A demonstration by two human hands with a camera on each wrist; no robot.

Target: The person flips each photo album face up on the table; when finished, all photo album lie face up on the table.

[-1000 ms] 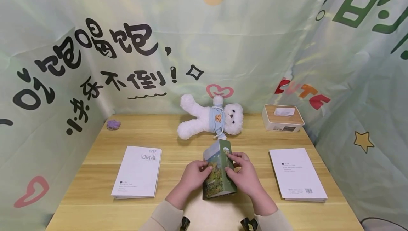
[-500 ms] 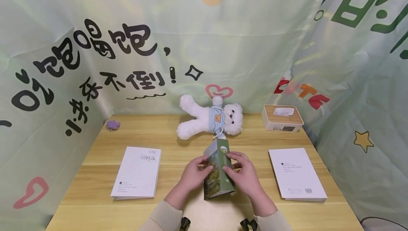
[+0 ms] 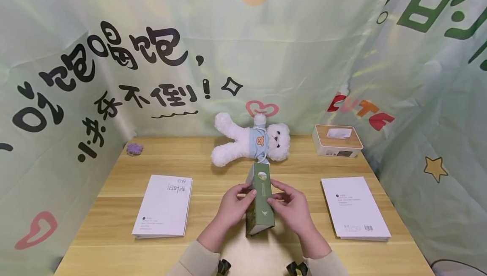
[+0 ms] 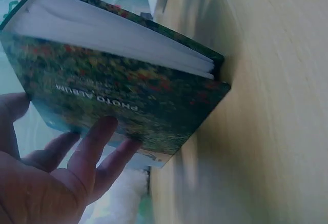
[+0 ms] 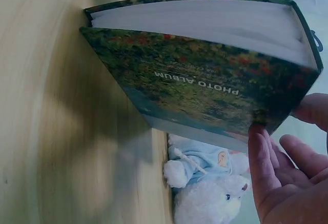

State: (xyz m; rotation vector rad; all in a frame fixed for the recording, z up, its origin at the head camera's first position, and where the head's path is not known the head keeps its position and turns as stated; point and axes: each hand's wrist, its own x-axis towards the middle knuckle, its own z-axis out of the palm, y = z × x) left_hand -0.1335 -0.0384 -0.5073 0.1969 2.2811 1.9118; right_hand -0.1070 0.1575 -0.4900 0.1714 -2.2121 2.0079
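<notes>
A green photo album (image 3: 262, 198) stands on edge at the front middle of the table, its spine turned up toward the head camera. My left hand (image 3: 233, 208) holds it from the left, thumb at the spine's edge and fingers (image 4: 110, 126) on the printed cover. From the right, my right hand (image 3: 294, 208) holds the opposite side, thumb at the spine and fingertips (image 5: 258, 129) against the cover. "PHOTO ALBUM" lettering and a flowery landscape show in both wrist views. The covers spread slightly around white pages (image 5: 205, 21) on the side toward the table.
One white book (image 3: 163, 206) lies to the left, another white book (image 3: 355, 208) to the right. Behind the album is a white plush bear (image 3: 237, 140) in a blue top. A tissue box (image 3: 337, 141) stands back right, a small purple object (image 3: 135, 149) back left.
The album has turned so its spine faces the head camera more fully, and its left cover shows less. It has shifted slightly left; both hands stay on it.
</notes>
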